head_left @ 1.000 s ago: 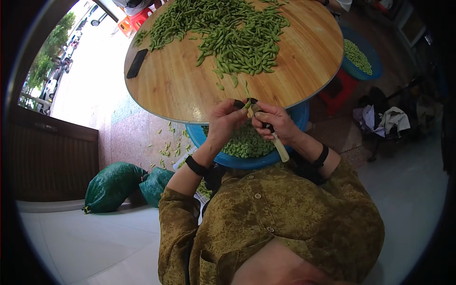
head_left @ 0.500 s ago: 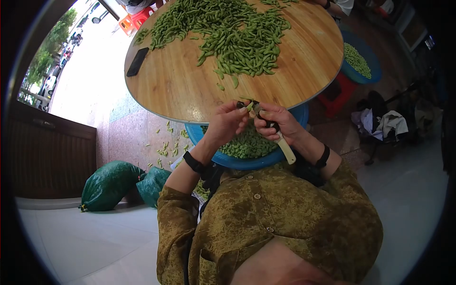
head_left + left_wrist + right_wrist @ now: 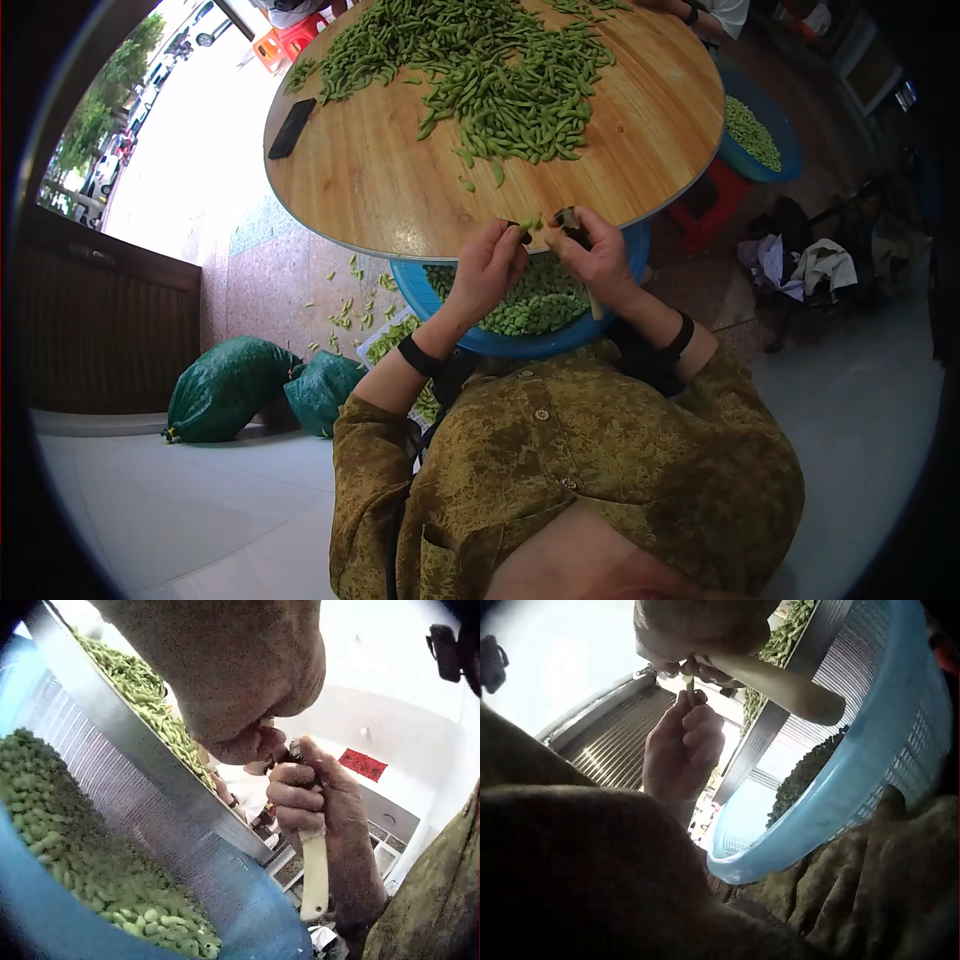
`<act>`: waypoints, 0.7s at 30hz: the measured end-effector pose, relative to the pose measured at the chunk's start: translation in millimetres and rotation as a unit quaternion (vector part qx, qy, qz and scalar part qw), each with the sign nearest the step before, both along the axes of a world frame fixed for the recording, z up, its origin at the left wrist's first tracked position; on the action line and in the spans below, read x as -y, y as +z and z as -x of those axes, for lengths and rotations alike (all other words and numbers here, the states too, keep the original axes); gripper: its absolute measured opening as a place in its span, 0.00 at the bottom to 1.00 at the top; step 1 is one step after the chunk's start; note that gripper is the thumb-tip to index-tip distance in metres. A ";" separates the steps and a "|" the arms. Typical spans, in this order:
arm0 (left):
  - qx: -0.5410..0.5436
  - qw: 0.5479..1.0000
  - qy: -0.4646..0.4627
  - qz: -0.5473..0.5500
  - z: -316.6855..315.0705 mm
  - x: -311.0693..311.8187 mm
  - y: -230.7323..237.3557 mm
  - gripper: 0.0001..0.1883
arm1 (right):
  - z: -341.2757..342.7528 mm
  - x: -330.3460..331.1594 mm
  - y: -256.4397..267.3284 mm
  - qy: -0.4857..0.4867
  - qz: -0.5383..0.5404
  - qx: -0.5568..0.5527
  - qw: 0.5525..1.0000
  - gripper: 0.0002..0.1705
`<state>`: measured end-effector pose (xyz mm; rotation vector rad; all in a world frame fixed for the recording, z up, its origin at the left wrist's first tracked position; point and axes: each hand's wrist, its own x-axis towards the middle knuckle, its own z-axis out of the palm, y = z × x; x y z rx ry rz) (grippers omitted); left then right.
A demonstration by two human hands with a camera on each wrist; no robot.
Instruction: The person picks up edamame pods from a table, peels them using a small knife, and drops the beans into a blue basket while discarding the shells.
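My left hand [image 3: 488,265], a dark cover at a fingertip, pinches a green bean pod [image 3: 532,222] just over the near edge of the table. Facing it, my right hand [image 3: 602,258] grips a knife by its cream handle [image 3: 315,874], its fingers curled round it; most of the blade is hidden by the fingers. In the right wrist view the pod [image 3: 690,686] stands up from the left fingertips, close beside the right hand. Below both hands is a blue basket [image 3: 410,277] holding many shelled green beans [image 3: 535,312].
Whole pods [image 3: 510,80] are heaped across the round wooden table [image 3: 350,200], near a black phone [image 3: 292,128]. Green sacks [image 3: 235,385] and scattered pods lie on the floor at left. Another blue basin [image 3: 785,125] of beans stands at right, and another person's arm [image 3: 705,22] shows behind the table.
My hands have drawn a little apart, and the right hand has turned so the knife handle is now mostly hidden in the head view. The pod stays at the left fingertips.
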<state>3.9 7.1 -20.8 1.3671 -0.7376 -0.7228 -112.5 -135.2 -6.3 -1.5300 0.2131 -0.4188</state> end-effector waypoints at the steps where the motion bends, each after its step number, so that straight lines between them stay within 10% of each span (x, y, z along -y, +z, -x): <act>1: -0.001 1.000 0.001 0.001 2.1 0.3 0.8 0.11 | -2.0 0.5 0.1 -0.072 0.086 0.061 0.992 0.13; 4: 0.165 0.986 0.011 -0.007 8.9 -2.6 6.0 0.12 | -13.9 13.5 11.6 -0.047 0.260 0.085 0.961 0.11; 7: 0.221 0.975 0.015 -0.016 6.9 -3.9 6.5 0.12 | -11.7 16.4 20.9 0.093 0.081 -0.013 0.992 0.09; 11: -0.099 0.993 -0.053 -0.023 5.8 -4.4 6.7 0.13 | -7.1 19.5 13.0 0.141 -0.016 -0.086 0.986 0.08; 15: -0.411 0.902 -0.129 0.016 6.3 -3.2 10.1 0.13 | -7.6 16.5 8.5 0.122 -0.045 -0.063 0.990 0.06; 21: -0.475 0.859 -0.190 0.023 3.7 -6.4 3.2 0.15 | -7.3 17.1 -0.8 0.132 0.012 -0.047 0.990 0.05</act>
